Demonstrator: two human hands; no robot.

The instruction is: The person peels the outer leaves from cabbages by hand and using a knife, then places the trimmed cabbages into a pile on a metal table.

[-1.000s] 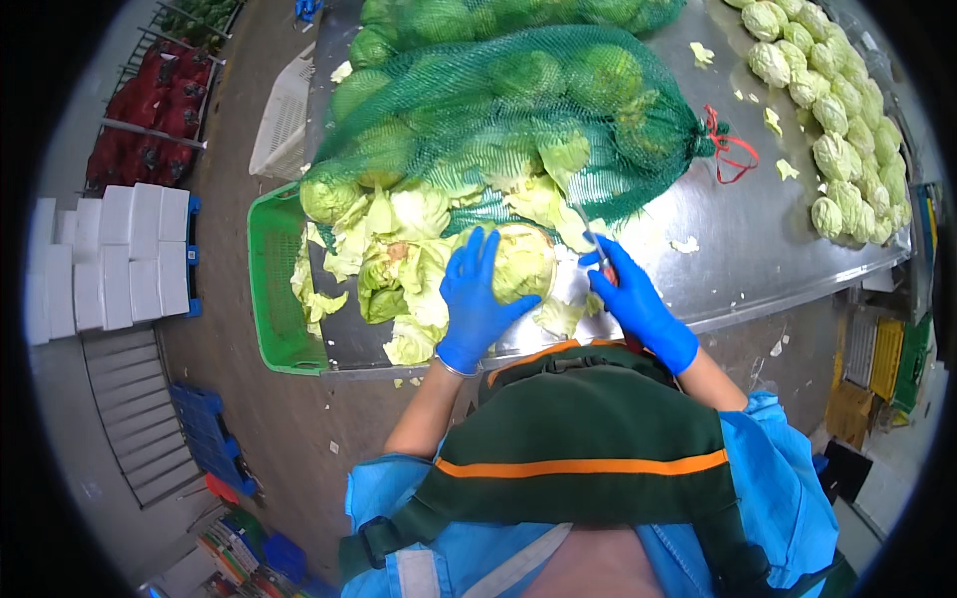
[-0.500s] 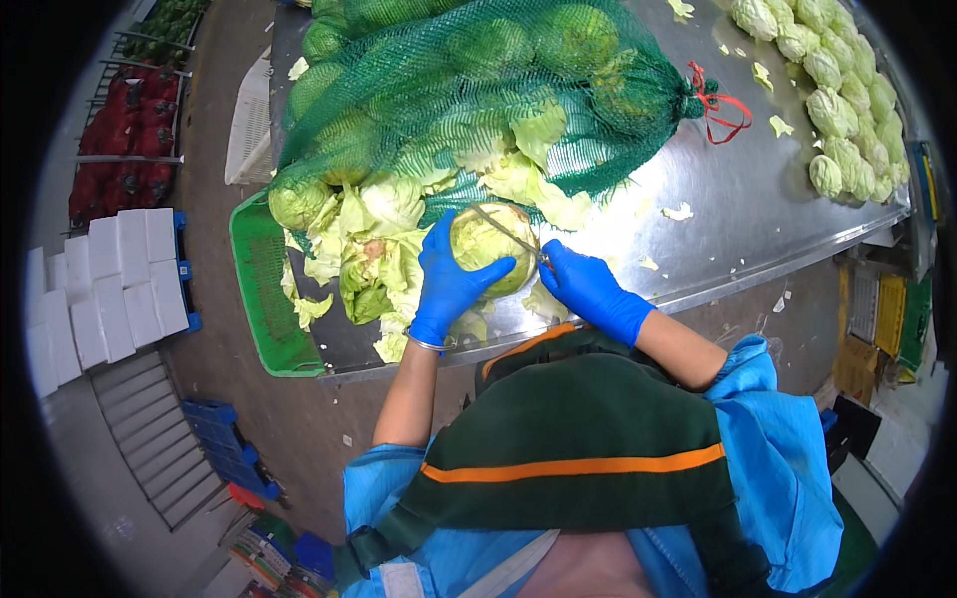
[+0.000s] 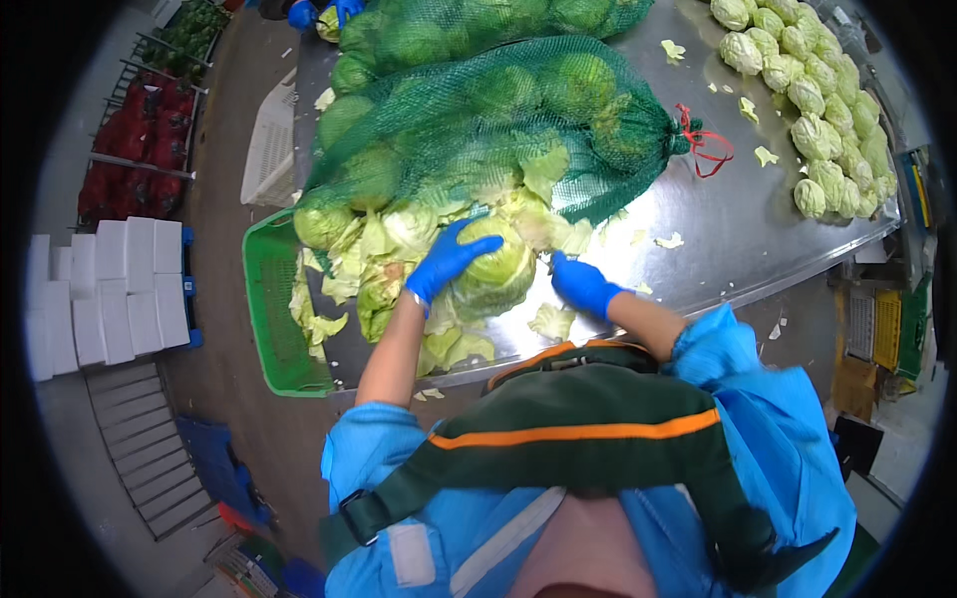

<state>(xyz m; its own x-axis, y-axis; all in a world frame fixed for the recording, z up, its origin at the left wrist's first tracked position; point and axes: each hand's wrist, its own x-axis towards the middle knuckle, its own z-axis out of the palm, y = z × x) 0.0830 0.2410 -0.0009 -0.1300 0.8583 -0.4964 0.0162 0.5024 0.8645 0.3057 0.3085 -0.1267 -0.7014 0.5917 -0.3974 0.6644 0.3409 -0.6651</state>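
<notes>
A round, pale green cabbage (image 3: pixel 496 279) sits on the metal table near its front edge. My left hand (image 3: pixel 444 263), in a blue glove, grips its left and upper side with fingers curved over it. Just right of the cabbage, my gloved right hand (image 3: pixel 586 287) is closed around a knife, whose blade hardly shows now. Loose outer leaves (image 3: pixel 459 349) lie beneath and around the cabbage. Behind it lies a green mesh sack (image 3: pixel 478 110) full of cabbages, tied with red string at its right end.
A green crate (image 3: pixel 269 299) stands at the table's left end. Trimmed cabbages (image 3: pixel 822 140) are heaped at the far right of the metal table (image 3: pixel 698 234). Another person's blue-gloved hand (image 3: pixel 302 14) shows at the far left. White boxes (image 3: pixel 120 289) are stacked on the left.
The knife was lying across the cabbage's top; my right hand has drawn it away to the right. My left hand has shifted higher on the cabbage, which has turned.
</notes>
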